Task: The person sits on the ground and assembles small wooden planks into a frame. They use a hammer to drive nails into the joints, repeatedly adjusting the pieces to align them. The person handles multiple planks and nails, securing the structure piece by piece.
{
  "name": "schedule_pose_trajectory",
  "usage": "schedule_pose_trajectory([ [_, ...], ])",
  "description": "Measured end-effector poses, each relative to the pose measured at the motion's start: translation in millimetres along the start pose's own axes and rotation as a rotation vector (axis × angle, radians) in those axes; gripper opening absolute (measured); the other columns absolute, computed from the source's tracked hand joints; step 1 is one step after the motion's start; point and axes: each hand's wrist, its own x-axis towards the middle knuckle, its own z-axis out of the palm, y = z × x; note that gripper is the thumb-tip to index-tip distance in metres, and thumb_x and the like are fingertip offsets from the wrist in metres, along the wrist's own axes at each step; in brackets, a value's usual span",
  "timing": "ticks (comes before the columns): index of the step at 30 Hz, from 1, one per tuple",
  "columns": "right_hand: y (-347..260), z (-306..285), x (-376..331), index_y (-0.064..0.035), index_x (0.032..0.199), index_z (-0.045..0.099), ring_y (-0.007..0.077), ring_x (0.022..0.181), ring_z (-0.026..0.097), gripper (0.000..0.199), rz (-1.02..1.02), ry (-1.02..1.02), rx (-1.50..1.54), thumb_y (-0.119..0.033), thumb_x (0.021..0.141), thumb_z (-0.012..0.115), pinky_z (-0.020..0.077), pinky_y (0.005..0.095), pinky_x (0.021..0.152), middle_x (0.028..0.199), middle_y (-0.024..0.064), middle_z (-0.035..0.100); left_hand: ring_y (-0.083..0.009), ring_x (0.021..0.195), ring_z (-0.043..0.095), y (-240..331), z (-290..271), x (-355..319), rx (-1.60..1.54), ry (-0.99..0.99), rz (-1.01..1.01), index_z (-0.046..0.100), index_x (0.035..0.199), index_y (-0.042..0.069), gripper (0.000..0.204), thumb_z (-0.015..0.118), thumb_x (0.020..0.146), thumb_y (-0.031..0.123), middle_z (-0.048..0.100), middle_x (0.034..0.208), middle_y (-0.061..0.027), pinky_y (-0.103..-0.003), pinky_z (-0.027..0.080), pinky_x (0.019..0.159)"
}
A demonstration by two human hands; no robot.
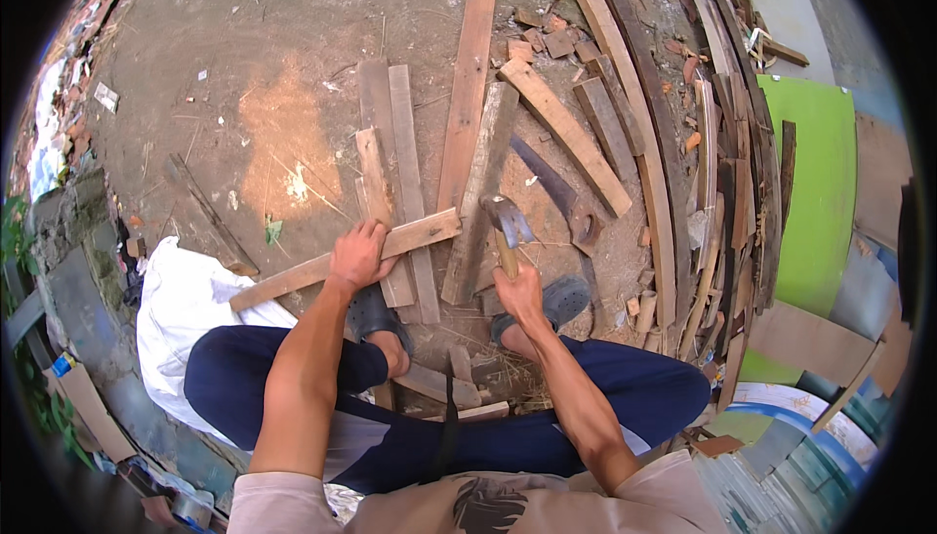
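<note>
My left hand (359,254) is closed around a narrow wooden plank (293,277), which slants up to the right across other boards. The plank's right end rests over a thick weathered beam (485,178) that lies lengthwise in front of me. In my right hand (518,292) is a claw hammer (506,219), gripped by its wooden handle, its metal head just right of the beam. A hand saw (547,183) with a wooden handle lies on the ground beyond the hammer, to the right.
Several loose boards (467,85) lie ahead, with wood offcuts (559,43) beyond. Long curved-looking timbers (644,163) and a scrap pile line the right, beside a green panel (805,183). A white sack (176,339) sits at my left knee; sawdust (288,134) covers some ground.
</note>
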Motion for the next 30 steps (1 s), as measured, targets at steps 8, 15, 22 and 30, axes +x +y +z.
schedule_pose_trajectory([
  [8,13.5,9.2,-3.5,-0.0010,0.087,0.067,0.0265,0.062,0.065,0.019,-0.339,0.102,0.069,-0.020,0.087,0.072,0.0486,0.0402,0.059,0.072,0.0181,0.067,-0.0304,0.102,0.061,-6.9,1.6,5.8,-0.008,0.067,0.025,0.057,0.106,0.008,0.044,0.075,0.079,0.038,0.058,0.103,-0.0110,-0.043,0.052,0.082],
  [15,36.8,23.7,5.1,0.0023,0.085,0.065,0.0272,0.063,0.062,0.025,-0.114,0.251,0.339,-0.023,0.087,0.064,0.0482,0.0417,0.062,0.064,0.0169,0.060,-0.0307,0.100,0.061,-5.5,2.2,4.0,0.032,0.029,0.024,0.057,0.105,0.006,0.045,0.075,0.079,0.038,0.058,0.102,-0.0114,-0.042,0.052,0.082],
  [22,48.8,41.3,-6.2,0.0017,0.073,0.059,0.0157,0.053,0.055,0.026,0.161,-0.015,0.346,-0.020,0.086,0.064,0.0433,0.0365,0.050,0.058,0.0062,0.055,-0.0319,0.099,0.061,-9.8,5.0,10.8,0.033,0.058,0.052,0.057,0.104,0.005,0.044,0.075,0.077,0.036,0.059,0.102,-0.0124,-0.042,0.052,0.081],
  [30,37.5,49.6,-8.0,-0.0013,0.075,0.057,0.0131,0.042,0.049,0.020,0.162,-0.116,0.435,-0.015,0.089,0.064,0.0384,0.0309,0.039,0.057,0.0031,0.053,-0.0341,0.097,0.060,-7.0,1.5,6.5,0.027,0.053,0.062,0.057,0.103,0.004,0.043,0.076,0.077,0.033,0.058,0.099,-0.0142,-0.043,0.052,0.080],
])
